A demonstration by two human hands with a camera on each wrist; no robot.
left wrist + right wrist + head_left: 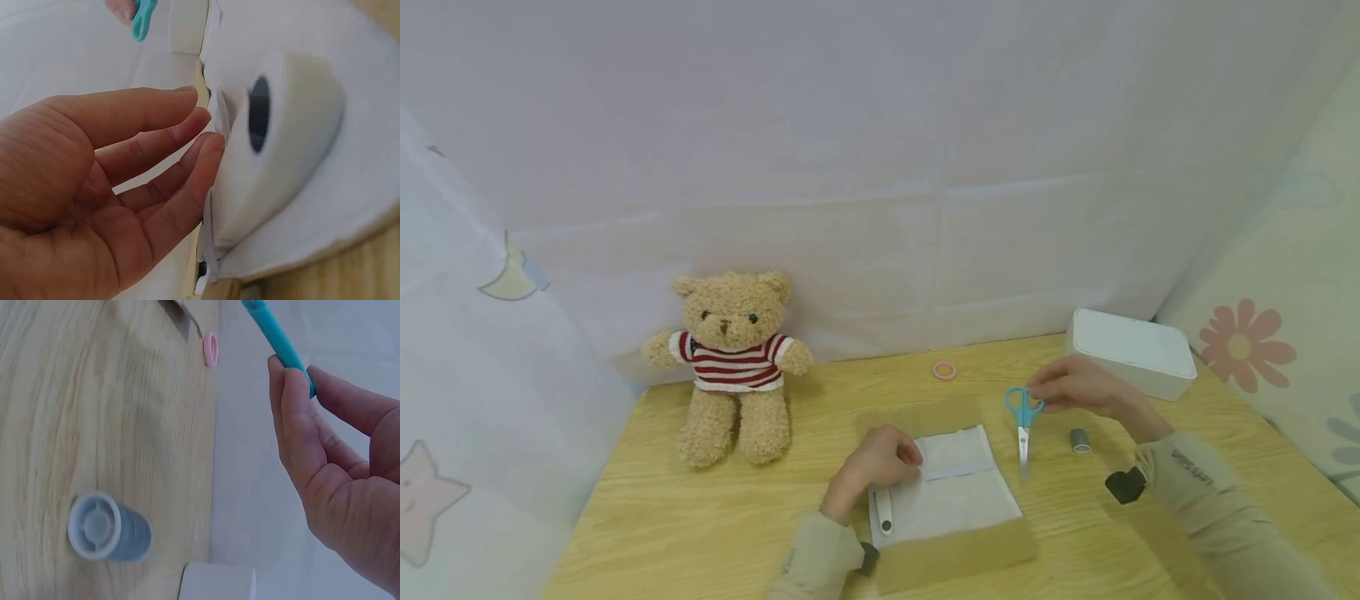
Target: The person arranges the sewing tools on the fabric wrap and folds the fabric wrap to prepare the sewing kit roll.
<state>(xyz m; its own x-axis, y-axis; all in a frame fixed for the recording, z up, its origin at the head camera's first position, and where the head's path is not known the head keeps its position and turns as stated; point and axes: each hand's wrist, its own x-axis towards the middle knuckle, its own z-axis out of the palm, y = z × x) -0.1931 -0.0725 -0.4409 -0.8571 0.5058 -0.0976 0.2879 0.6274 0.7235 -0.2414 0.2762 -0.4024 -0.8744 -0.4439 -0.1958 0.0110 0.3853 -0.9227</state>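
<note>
My right hand [1075, 385] pinches one handle loop of the turquoise scissors [1023, 410], which hang blades down above the table. In the right wrist view the thumb and fingertips close on the turquoise handle [280, 339]. My left hand [880, 458] lies over the left part of a white cloth [958, 504] with a pale strip across it. Its fingers are loosely bent, fingertips right beside a white object with a dark oval [294, 119] in the left wrist view. In the head view that slim white object [883, 508] is partly hidden by the hand.
Beneath the cloth lies a tan sheet [955, 560]. A grey thread spool [1080, 442] stands right of the scissors, before a white box [1131, 354]. Farther back is a pink ring [943, 370]. A teddy bear [737, 367] in a striped shirt sits at the left.
</note>
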